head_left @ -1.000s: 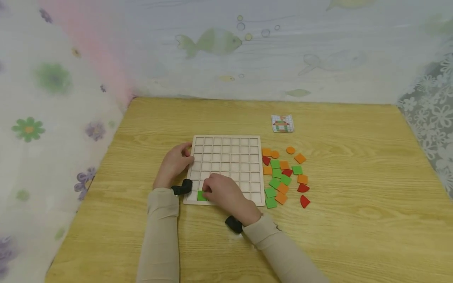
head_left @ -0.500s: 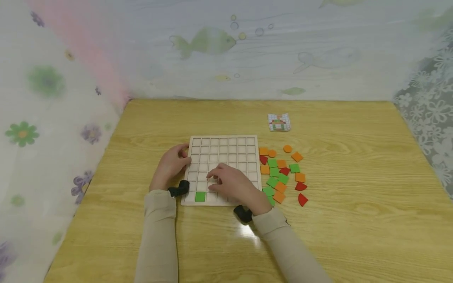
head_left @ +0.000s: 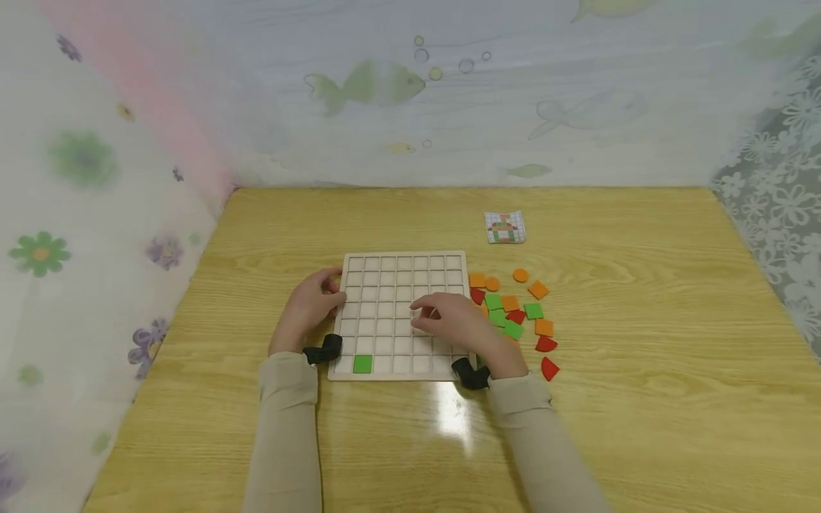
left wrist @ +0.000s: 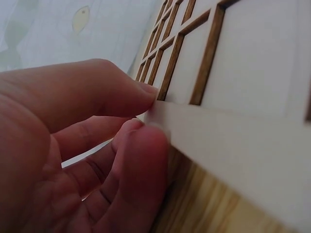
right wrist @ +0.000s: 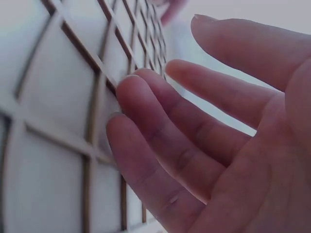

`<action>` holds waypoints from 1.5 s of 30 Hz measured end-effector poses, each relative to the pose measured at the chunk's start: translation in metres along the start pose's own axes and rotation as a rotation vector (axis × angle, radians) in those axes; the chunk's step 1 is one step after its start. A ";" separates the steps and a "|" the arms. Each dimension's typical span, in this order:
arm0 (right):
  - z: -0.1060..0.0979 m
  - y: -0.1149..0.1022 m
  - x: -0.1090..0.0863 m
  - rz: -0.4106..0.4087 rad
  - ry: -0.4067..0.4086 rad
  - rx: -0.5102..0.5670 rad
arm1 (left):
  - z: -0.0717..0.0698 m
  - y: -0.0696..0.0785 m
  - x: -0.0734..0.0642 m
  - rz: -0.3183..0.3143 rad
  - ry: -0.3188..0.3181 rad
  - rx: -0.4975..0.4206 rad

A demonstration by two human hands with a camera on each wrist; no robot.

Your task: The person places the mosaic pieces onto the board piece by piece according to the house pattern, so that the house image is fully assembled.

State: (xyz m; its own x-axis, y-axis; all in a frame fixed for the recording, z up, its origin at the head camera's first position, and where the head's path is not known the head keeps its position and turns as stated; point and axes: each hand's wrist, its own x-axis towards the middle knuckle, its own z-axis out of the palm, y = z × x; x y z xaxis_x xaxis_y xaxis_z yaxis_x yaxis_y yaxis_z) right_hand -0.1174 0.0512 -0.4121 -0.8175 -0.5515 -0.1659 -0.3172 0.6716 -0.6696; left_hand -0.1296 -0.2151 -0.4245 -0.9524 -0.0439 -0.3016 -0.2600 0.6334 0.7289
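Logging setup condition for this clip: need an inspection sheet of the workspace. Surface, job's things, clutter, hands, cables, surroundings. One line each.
Surface: wood-grain table, glare spot by the board's near edge.
Job's things: grid board with one green tile, nearest row, second cell from left; loose orange, green and red pieces right of it, some hidden by an arm; pattern card beyond.
Clutter: nothing seen.
Hands: left hand holds the board's left edge; right hand above the board, holding nothing.
Cables: nothing seen.
Surroundings: fish-print wall behind, flower-print wall at left.
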 end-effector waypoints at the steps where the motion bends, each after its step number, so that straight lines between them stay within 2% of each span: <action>1: -0.002 0.002 -0.002 0.003 0.001 0.012 | 0.001 -0.001 0.000 -0.002 -0.003 -0.008; 5: -0.011 0.011 -0.008 0.029 0.001 0.060 | 0.002 -0.003 -0.001 -0.005 -0.009 -0.023; 11: -0.026 0.025 -0.017 0.109 -0.016 0.117 | 0.002 -0.004 -0.002 0.010 -0.007 -0.026; 18: -0.038 0.043 -0.024 0.101 0.052 0.090 | 0.002 -0.005 -0.003 0.007 -0.004 -0.017; 26: -0.048 0.061 -0.032 0.167 0.055 0.180 | 0.003 -0.008 -0.004 -0.004 -0.012 -0.023; 37: -0.063 0.077 -0.043 0.232 0.071 0.105 | 0.002 -0.006 -0.003 0.004 -0.018 -0.024; 45: -0.063 0.079 -0.040 0.208 0.090 0.045 | 0.000 -0.006 -0.001 0.033 -0.006 -0.044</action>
State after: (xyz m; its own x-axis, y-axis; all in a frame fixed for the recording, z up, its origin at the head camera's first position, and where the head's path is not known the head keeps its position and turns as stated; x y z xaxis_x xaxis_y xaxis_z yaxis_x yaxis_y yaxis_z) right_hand -0.1396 0.1573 -0.4130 -0.9032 -0.3557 -0.2403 -0.1169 0.7425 -0.6596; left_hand -0.1276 -0.2187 -0.4285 -0.9596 -0.0187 -0.2807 -0.2353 0.6001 0.7645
